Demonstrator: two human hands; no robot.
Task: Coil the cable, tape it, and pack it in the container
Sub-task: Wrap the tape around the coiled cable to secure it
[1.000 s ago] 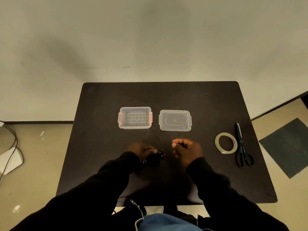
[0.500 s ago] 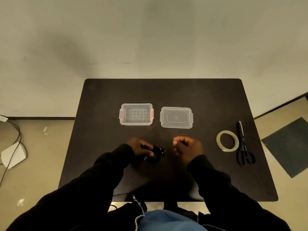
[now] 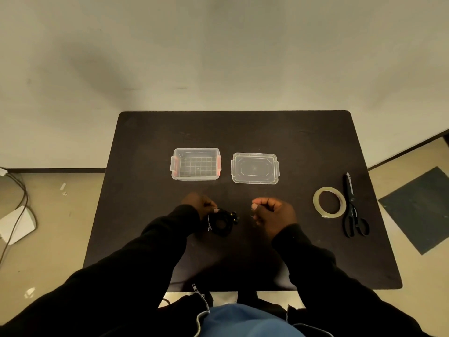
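Left hand [image 3: 201, 206] pinches the springy cable [image 3: 222, 222] coil at its rim; right hand [image 3: 274, 214] fisted, maybe holding something.

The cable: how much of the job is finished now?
Coiling looks done: the left hand holds the black cable as a small coil. The right hand is closed; whether it holds anything is unclear. The tape roll lies untouched and the container is empty, so taping and packing remain.

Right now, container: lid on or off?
Off. The container sits open, its grid floor visible and nothing inside; the lid lies flat on the table beside it, apart.
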